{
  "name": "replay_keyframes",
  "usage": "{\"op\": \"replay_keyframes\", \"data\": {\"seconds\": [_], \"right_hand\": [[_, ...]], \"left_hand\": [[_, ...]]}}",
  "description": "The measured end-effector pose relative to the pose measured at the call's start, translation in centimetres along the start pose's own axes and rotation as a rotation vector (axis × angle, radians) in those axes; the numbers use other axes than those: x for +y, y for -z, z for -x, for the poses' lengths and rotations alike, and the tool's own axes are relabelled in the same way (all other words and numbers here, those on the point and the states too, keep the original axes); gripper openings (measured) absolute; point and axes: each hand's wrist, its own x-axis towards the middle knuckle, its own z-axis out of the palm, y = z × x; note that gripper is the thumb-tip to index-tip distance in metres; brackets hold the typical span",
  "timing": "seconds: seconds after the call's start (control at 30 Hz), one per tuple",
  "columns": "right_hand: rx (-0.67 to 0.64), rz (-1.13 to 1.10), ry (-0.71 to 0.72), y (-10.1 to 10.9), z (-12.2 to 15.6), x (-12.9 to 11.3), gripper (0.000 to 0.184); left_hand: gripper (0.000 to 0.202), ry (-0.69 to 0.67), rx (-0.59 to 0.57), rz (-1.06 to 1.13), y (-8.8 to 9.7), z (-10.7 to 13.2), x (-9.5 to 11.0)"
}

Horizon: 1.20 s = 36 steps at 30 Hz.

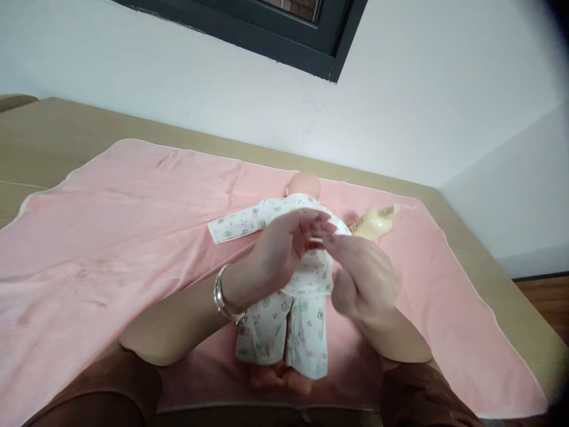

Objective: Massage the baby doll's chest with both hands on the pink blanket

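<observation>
A baby doll (304, 185) in a white printed top (311, 276) and matching trousers (306, 332) lies stretched out, its bare feet toward me. Above its torso, apparently not touching it, I hold both hands together. My left hand (284, 243), with a silver bracelet (219, 290) at the wrist, has its fingers extended to the right. My right hand (367, 273) points its fingers to the left, and the fingertips of both meet or overlap. Nothing shows in either hand, and motion blurs the fingers. A cream pump bottle (376, 224) lies just beyond my right hand.
A pink blanket (133, 219) spreads under the doll and bottle, slightly creased at left. It covers much of the wooden table (89, 121), which stands against a white wall (391, 107). A dark window frame (284, 35) is set in the wall above.
</observation>
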Motion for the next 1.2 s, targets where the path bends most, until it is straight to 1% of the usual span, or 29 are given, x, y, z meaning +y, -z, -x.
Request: {"op": "replay_keyframes", "data": {"seconds": [0.03,0.1,0.13,0.17,0.2,0.23,0.3,0.33,0.4,0.43,0.47,0.5,0.57,0.63,0.67,0.73,0.8,0.87,0.9,0.97,1.0,1.07,1.1,1.13,1.2], "right_hand": [[0.068,0.007,-0.066,-0.9,-0.5,0.3,0.03],[-0.059,0.029,-0.238,-2.7,-1.3,0.8,0.027],[-0.15,0.06,-0.315,-3.7,-1.5,1.1,0.027],[-0.236,0.094,-0.365,-4.7,-1.6,1.4,0.028],[-0.294,0.132,-0.388,-5.7,-1.5,2.0,0.03],[-0.347,0.153,-0.377,-6.7,-1.5,2.6,0.033],[-0.392,0.137,-0.292,-8.6,-1.2,4.5,0.045],[-0.451,0.099,-0.24,-9.4,-1.1,5.5,0.051],[-0.54,0.014,-0.178,-10.7,-1.0,7.5,0.052],[-0.567,-0.016,-0.174,-11.0,-1.0,8.2,0.051],[-0.582,-0.028,-0.199,-11.3,-1.1,8.6,0.051],[-0.587,-0.014,-0.252,-11.4,-1.1,8.7,0.052],[-0.588,0.076,-0.414,-11.3,-1.0,7.7,0.059],[-0.591,0.189,-0.536,-11.1,-0.7,5.8,0.067],[-0.595,0.22,-0.534,-11.0,-0.5,4.9,0.068],[-0.607,0.212,-0.428,-10.8,-0.3,4.0,0.067],[-0.632,0.139,-0.296,-10.8,-0.4,4.8,0.062],[-0.662,0.039,-0.207,-10.8,-0.8,7.0,0.056],[-0.658,-0.003,-0.195,-10.9,-1.1,8.1,0.052],[-0.594,-0.004,-0.295,-11.2,-1.3,9.4,0.055],[-0.561,0.028,-0.363,-11.3,-1.2,9.3,0.058],[-0.504,0.13,-0.482,-11.5,-0.7,7.9,0.064],[-0.488,0.176,-0.511,-11.6,-0.4,6.7,0.065],[-0.476,0.206,-0.503,-11.7,-0.1,5.5,0.063],[-0.489,0.171,-0.334,-11.7,0.4,3.9,0.06]], "left_hand": [[0.017,-0.099,0.039,-0.092,0.9,-1.2,-0.1],[0.013,-0.303,0.157,-0.353,2.8,-3.8,-0.5],[0.011,-0.387,0.23,-0.478,3.9,-5.1,-0.8],[0.011,-0.439,0.286,-0.591,4.9,-6.3,-1.3],[0.011,-0.476,0.329,-0.696,5.9,-7.3,-1.9],[0.012,-0.491,0.351,-0.799,6.7,-8.2,-2.5],[0.019,-0.533,0.36,-0.953,8.1,-9.4,-3.9],[0.023,-0.561,0.36,-0.993,8.6,-9.7,-4.6],[0.029,-0.609,0.361,-1.02,9.3,-10.0,-5.6],[0.031,-0.624,0.365,-1.016,9.5,-10.0,-6.0],[0.033,-0.631,0.372,-1.007,9.6,-10.0,-6.2],[0.034,-0.633,0.381,-0.999,9.7,-9.9,-6.4],[0.037,-0.632,0.402,-0.988,9.8,-9.9,-6.6],[0.039,-0.633,0.417,-0.982,9.8,-9.8,-6.6],[0.04,-0.634,0.421,-0.974,9.8,-9.8,-6.6],[0.041,-0.631,0.43,-0.941,9.9,-9.7,-6.7],[0.041,-0.618,0.451,-0.897,9.9,-9.7,-6.7],[0.039,-0.603,0.47,-0.869,10.0,-9.7,-6.6],[0.038,-0.596,0.471,-0.865,10.0,-9.7,-6.6],[0.035,-0.584,0.468,-0.873,10.0,-9.7,-6.5],[0.035,-0.579,0.466,-0.88,9.9,-9.7,-6.5],[0.033,-0.585,0.472,-0.889,9.8,-9.6,-6.4],[0.033,-0.595,0.474,-0.889,9.8,-9.6,-6.4],[0.033,-0.604,0.476,-0.885,9.7,-9.5,-6.4],[0.033,-0.609,0.468,-0.864,9.7,-9.5,-6.4]]}}
